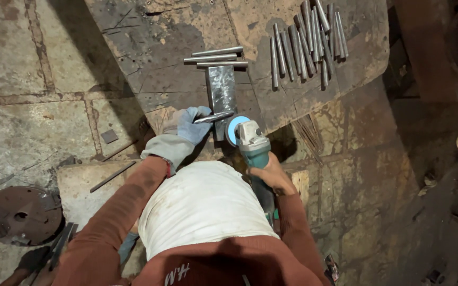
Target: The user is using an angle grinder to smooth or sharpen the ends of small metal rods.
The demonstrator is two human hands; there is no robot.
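Gripping a short steel rod [214, 117] in the gloved left hand [189, 126], the person holds its end close against the blue disc [235, 130] of a teal grinder [254, 148], which the bare right hand [269, 173] clasps by its body. Rod and disc meet at the near edge of a worn steel plate [176, 47], just in front of an upright flat steel block [222, 90]. Three more rods [216, 57] lie crosswise at the block's far end, and a loose heap of rods [308, 39] sits to the far right. The rod looks short, so the disc could snatch it and pull the glove in, since the fingers sit near the wheel. With the right hand unprotected, sparks or a kick of the grinder could burn or cut it. The round rod could also roll in the grip and slip
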